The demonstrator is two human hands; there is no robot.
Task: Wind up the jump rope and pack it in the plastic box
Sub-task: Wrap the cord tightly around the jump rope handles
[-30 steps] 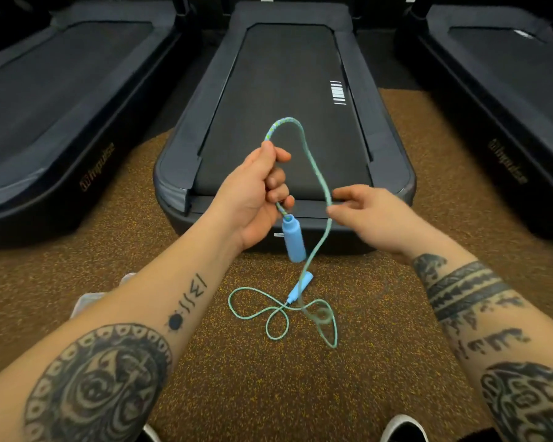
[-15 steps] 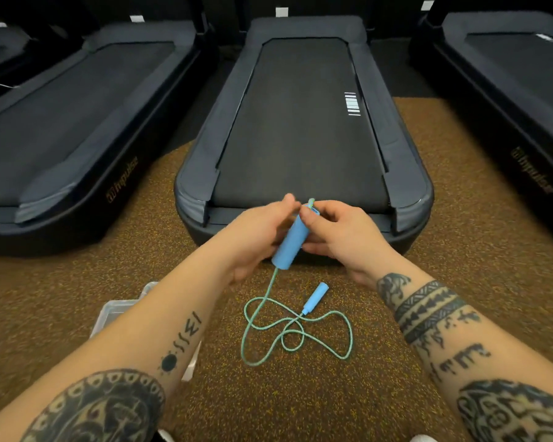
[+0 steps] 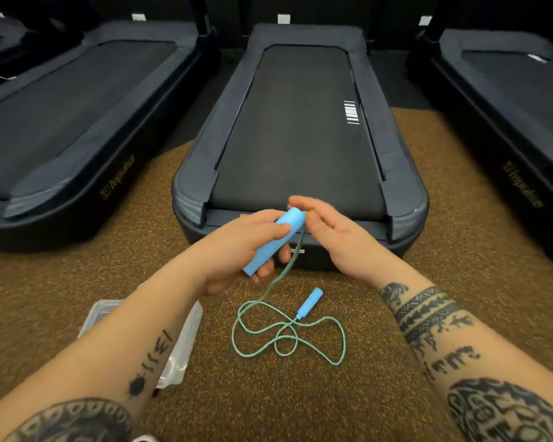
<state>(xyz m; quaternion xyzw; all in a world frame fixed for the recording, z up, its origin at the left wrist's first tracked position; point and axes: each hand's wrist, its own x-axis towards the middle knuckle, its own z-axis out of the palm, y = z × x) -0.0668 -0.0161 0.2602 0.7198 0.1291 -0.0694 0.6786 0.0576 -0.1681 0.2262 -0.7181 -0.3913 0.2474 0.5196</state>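
1. Hands meet in front of the middle treadmill (image 3: 300, 122), above a brown speckled floor (image 3: 300, 403).
2. The left hand (image 3: 237, 247) is closed around one blue handle (image 3: 273, 242) of the jump rope; the handle is tilted, its upper end pointing up and to the right, its lower end showing below the fingers.
3. The right hand (image 3: 329, 231) is just beside the handle's upper end, fingers loosely curled and partly spread. It is blurred there, so I cannot tell whether its grip is pinching the cord or merely touching it.
4. The teal cord (image 3: 288, 336) hangs down from the upper end of the held handle, passes beside the left hand's fingers, and reaches the floor, where it lies in several loose, crossing loops.
5. The second blue handle (image 3: 310, 303) lies on the floor at the far edge of those loops, slanted, with the cord leaving its lower end.
6. A clear plastic box (image 3: 182, 352) sits on the floor to the left of the loops, partly hidden under the left forearm; its contents cannot be made out.
7. Further dark treadmills stand to the left (image 3: 77, 122) and right (image 3: 508, 106).
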